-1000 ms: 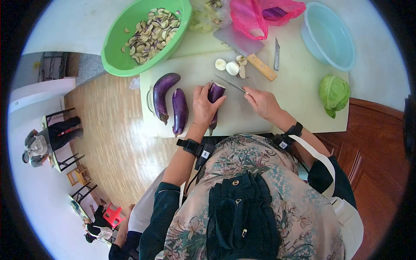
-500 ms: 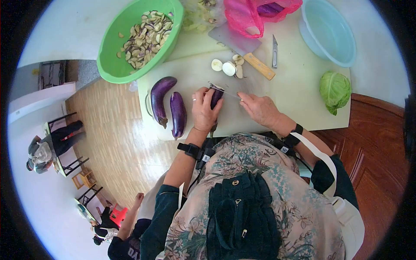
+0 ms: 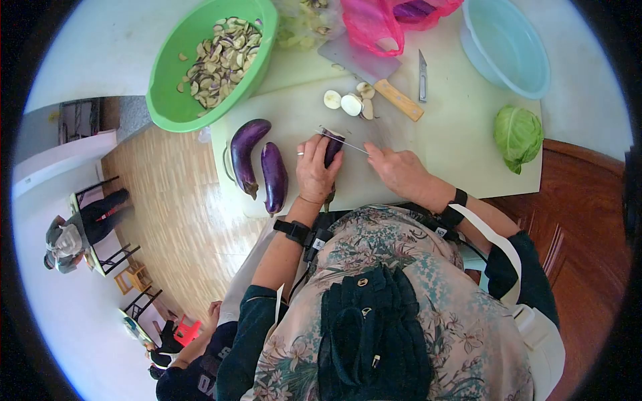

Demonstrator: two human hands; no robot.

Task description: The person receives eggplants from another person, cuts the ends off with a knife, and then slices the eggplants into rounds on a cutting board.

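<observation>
The left hand [image 3: 315, 167] grasps a purple eggplant [image 3: 333, 152] that lies on the cutting board [image 3: 301, 110], its pale cut end facing away from the person and its stem end toward the apron [image 3: 381, 234]. The right hand [image 3: 401, 170] is closed around the grip of a thin knife [image 3: 349, 144], whose blade crosses the eggplant right at that cut end. Whether the edge has bitten into the flesh cannot be told at this size.

The likeliest trouble is a cut finger: the left fingertips sit just beside the blade, and a glossy, rounded skin could let the edge skid toward them. If the left hand's pressure slackens, the eggplant could roll under the blade, giving a crooked or uneven slice. As the piece shortens, the margin between fingers and steel would shrink too.

To the left, two whole eggplants [image 3: 247, 157] lie near the edge of the board; a nudge from the left forearm could set one rolling toward the floor [image 3: 180, 174]. Beyond the blade, loose slices [image 3: 351, 104] rest close to a cleaver [image 3: 361, 61], and a small craft knife [image 3: 422, 77] lies uncovered on the counter [image 3: 461, 160]. Reaching for slices without looking could bring the right hand against either edge.
</observation>
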